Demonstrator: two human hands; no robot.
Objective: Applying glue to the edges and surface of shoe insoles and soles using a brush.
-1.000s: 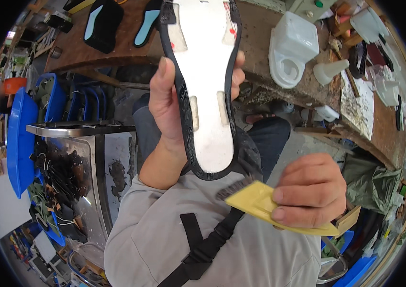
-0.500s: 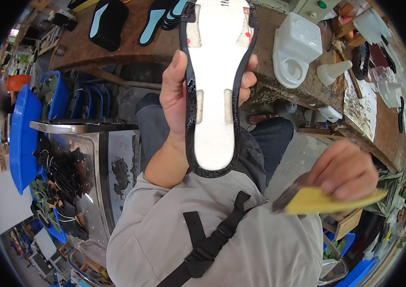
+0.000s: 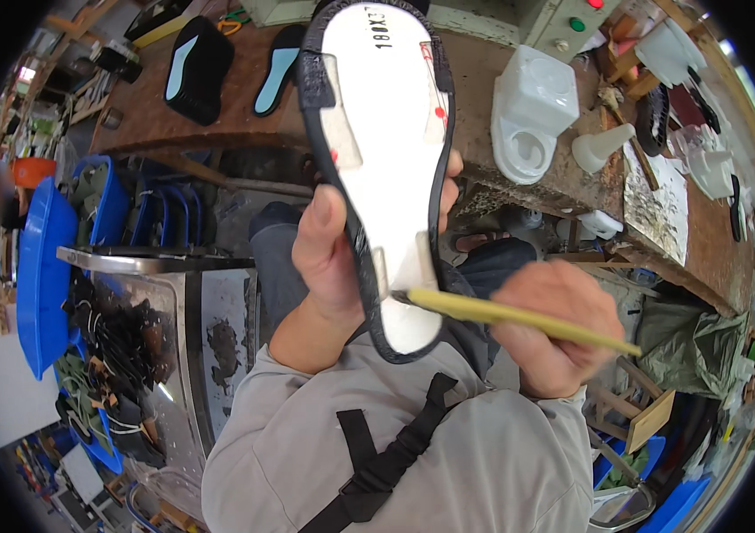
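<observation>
My left hand [image 3: 328, 258] grips a shoe [image 3: 386, 186] by its narrow middle, thumb on the left edge and fingers showing past the right edge. The shoe's white underside with a black rim faces me, toe end at the top and heel end toward my chest. Light patches lie along its sides. My right hand [image 3: 559, 324] is closed round the yellow handle of a brush [image 3: 493, 308]. The dark brush tip touches, or is just over, the white surface near the heel. My right fingers are partly blurred.
Stacked black insoles [image 3: 202, 75] lie on the brown workbench [image 3: 142, 114] ahead. At right stand a white plastic container [image 3: 533, 102] and a white cone-shaped nozzle [image 3: 602, 148]. A metal-edged stand [image 3: 151, 259] and blue bins [image 3: 44, 275] are at left. A wooden stool [image 3: 648, 417] is low right.
My right hand has brought the brush leftward from the right side onto the heel area. The shoe has shifted down and a little left and tilts more.
</observation>
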